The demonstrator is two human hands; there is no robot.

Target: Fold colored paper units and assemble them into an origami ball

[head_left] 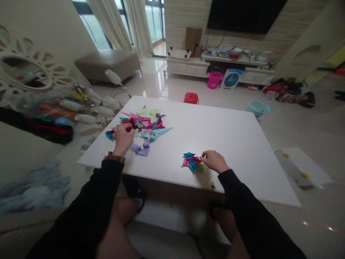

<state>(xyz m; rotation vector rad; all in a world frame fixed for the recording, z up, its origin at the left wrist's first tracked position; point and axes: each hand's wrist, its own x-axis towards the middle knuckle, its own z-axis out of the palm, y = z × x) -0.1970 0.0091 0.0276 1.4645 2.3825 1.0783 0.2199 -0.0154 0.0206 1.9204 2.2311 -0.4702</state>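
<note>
White tabletop [215,133] below me; my left hand [124,138] pinches, perhaps, dark-red folded paper [131,126]; my right fingers [206,155] curl, nearly closed, at a paper cluster [192,162].

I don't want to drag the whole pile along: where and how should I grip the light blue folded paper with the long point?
Pinch the light blue folded paper lightly by its long, narrow point, coming from the right. That point juts out of the pile over bare tabletop, while its other end lies among other pieces, so gripping there would likely snag them.
</note>
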